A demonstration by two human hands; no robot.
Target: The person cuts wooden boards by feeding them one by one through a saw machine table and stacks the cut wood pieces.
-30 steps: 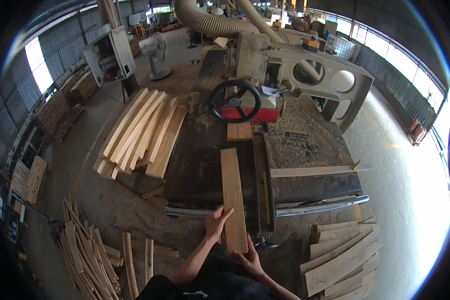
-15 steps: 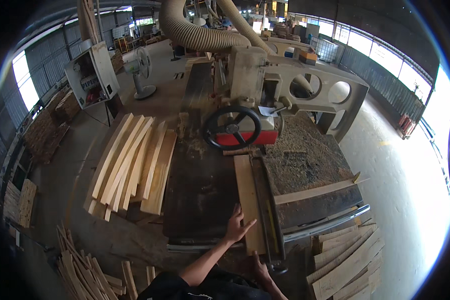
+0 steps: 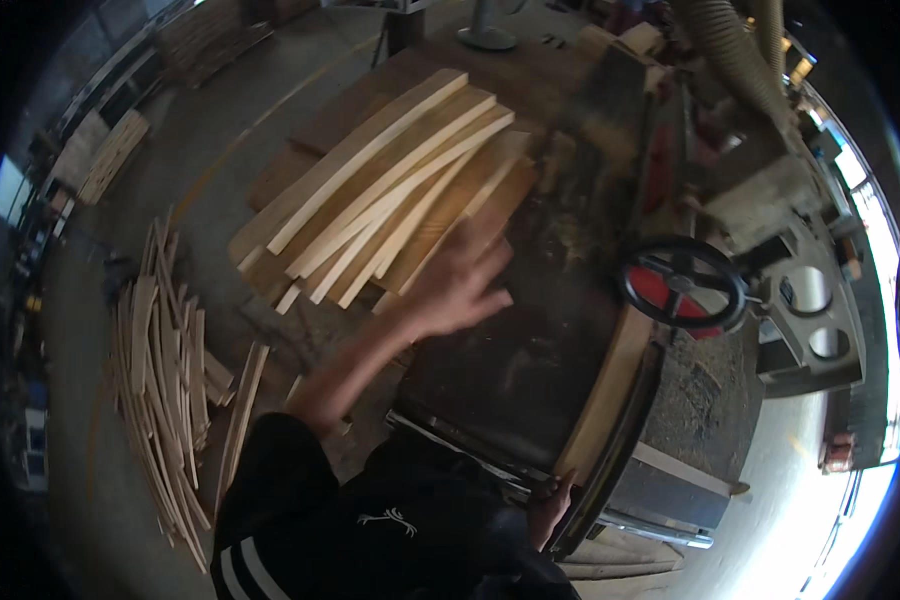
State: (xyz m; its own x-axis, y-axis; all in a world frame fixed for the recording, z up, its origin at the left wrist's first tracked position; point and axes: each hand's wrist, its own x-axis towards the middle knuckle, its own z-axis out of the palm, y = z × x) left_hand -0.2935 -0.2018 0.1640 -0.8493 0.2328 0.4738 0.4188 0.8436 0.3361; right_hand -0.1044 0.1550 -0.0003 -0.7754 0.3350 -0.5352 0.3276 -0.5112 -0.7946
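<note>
My left hand [image 3: 462, 278] is raised beside a stack of pale boards [image 3: 380, 205] at the left of the machine table. Its fingers are spread, somewhat smeared by motion, and hold nothing; whether they touch the nearest board I cannot tell. At the table's front edge my right hand [image 3: 550, 508] is closed at the near end of a long wooden board [image 3: 610, 380]. That board lies flat along a dark guide fence [image 3: 618, 440], its far end reaching the machine under the black handwheel [image 3: 682, 283].
The dark metal machine table [image 3: 505, 375] has a front rail [image 3: 470, 450]. Thin offcut strips [image 3: 160, 390] are heaped on the floor at left. Sawdust [image 3: 705, 390] covers the table right of the fence. A ribbed hose [image 3: 725, 50] hangs at the far right.
The view has swung left. My left hand has come off the board at the fence and moved left to the stack. My right hand stays at the board's near end.
</note>
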